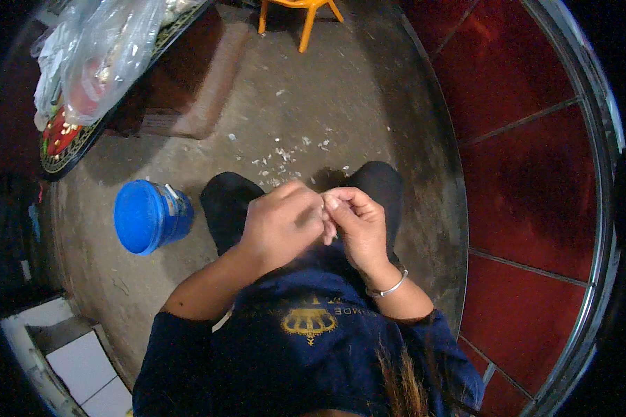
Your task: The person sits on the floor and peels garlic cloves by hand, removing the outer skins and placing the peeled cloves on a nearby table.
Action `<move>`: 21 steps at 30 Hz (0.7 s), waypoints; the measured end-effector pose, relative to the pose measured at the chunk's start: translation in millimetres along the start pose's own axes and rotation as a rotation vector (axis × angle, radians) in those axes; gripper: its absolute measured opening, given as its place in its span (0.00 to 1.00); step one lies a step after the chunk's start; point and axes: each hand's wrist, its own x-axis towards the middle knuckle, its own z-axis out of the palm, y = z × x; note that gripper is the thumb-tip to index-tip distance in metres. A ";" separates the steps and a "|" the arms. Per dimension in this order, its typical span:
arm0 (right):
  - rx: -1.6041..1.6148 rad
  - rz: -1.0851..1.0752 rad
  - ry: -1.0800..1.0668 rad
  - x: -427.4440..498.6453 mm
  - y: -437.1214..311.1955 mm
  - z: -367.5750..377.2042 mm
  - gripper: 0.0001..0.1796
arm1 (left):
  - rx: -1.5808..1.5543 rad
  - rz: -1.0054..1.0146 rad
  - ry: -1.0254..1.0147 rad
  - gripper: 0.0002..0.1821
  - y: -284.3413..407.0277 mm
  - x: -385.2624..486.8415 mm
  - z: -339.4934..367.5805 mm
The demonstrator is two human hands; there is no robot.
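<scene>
Both hands meet over my lap, fingertips together. My left hand (287,221) is slightly blurred, its fingers curled towards the other hand. Thumb and forefinger of my right hand (357,216) pinch together around something tiny and pale, too small to name. Part of a small pale piece shows by the lower fingers. On the floor beyond the knees lie scattered whitish peelings (281,156), like thin skins. At the upper left, a dark patterned tray (83,146) holds a clear plastic bag (117,57), red and green chillies (57,130) and small cream-coloured pieces that look like garlic cloves.
A blue lidded plastic bucket (138,218) stands on the concrete floor left of my knees. An orange plastic stool (308,26) is at the top. Red panels with a metal edge (532,208) rise along the right. A white-tiled ledge (81,359) is at the lower left.
</scene>
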 end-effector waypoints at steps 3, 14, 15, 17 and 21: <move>0.160 0.123 0.040 -1.0 -8.5 12.9 0.08 | 0.237 0.015 0.009 0.02 -8.1 -5.8 -26.5; 0.090 0.168 -0.159 -28.2 -16.1 62.2 0.14 | -0.176 0.130 -0.098 0.11 6.2 -38.7 -64.9; 0.095 0.185 -0.166 -30.7 -16.7 66.9 0.14 | -0.154 0.157 -0.102 0.10 6.1 -41.7 -68.6; 0.108 0.220 -0.179 -34.6 -18.5 76.4 0.14 | -0.141 0.169 -0.121 0.09 4.0 -48.8 -79.6; 0.096 0.237 -0.225 -43.1 -13.6 101.4 0.14 | -0.175 0.112 -0.080 0.08 1.9 -66.5 -107.5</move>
